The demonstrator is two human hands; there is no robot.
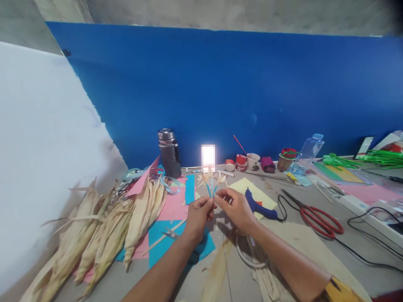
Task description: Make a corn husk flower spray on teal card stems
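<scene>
Both hands meet at the middle of the table around a small bunch of husk flowers (206,178) with thin blue stems. My left hand (199,214) pinches the stems near their lower ends, the blooms pointing up and away from me. From the other side my right hand (232,204) has thumb and fingertips pressed together at the same stems; the exact contact is too small to make out. To the right of it lies a blue glue gun (258,205) on pale yellow paper (244,184). Small silver scissors (171,233) rest on blue paper (157,239) beside my left wrist.
Dried corn husks (103,239) pile up at the left. Behind stand a dark thermos (170,155), a paper cup (252,161) and a clear bottle (308,153). Red-handled scissors (321,221), a black cord (362,262) and a white power strip (371,218) lie right.
</scene>
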